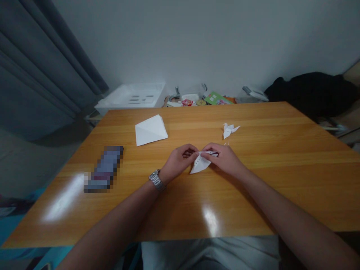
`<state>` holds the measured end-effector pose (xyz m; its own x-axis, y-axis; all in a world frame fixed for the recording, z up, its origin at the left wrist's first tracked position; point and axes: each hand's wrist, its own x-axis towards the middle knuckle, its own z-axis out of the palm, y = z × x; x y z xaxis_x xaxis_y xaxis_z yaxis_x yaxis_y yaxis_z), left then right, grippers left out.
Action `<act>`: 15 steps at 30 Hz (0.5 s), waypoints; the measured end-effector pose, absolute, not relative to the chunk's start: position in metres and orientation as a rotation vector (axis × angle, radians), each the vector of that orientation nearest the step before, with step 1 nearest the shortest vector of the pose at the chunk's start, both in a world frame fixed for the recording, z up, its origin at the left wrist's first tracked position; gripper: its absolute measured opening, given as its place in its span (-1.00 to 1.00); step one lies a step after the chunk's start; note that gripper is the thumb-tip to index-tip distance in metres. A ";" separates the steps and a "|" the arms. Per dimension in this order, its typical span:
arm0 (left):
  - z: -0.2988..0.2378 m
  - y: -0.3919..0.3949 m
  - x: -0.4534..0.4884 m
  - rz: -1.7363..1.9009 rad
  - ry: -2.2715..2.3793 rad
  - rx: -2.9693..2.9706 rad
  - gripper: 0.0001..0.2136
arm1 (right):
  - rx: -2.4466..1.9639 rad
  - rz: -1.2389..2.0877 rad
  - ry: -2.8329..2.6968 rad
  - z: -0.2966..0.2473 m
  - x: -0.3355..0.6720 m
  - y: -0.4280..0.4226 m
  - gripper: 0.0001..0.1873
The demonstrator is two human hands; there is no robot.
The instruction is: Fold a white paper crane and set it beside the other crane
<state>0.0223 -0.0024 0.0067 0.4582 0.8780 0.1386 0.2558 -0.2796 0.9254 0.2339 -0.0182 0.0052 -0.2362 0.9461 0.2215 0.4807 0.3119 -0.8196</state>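
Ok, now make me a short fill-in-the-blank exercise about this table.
1. The left hand and right hand hold folded paper that is mostly ____ in colour.
2. A metal watch sits on the ____ wrist.
3. The paper bird lies beyond the ____ hand.

Missing words: white; left; right.

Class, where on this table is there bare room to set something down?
Bare wooden tabletop lies between the white paper sheets and the origami bird, and from the bird to the right edge. It's crowded centrally, where the left hand and right hand hold folded paper.
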 end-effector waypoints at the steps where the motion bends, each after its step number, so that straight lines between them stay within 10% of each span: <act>1: 0.007 -0.003 0.022 0.847 0.976 1.799 -0.80 | -1.276 0.811 -1.847 0.005 0.234 -0.018 -0.83; 15: 0.012 0.002 0.017 0.863 1.048 1.851 -0.83 | -1.301 0.936 -1.832 0.003 0.241 -0.014 -0.73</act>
<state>0.0171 0.0015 0.0117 0.4186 0.8936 0.1621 0.3307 -0.3163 0.8891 0.2405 -0.0141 0.0031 -0.2573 0.9579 0.1271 0.4582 0.2368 -0.8567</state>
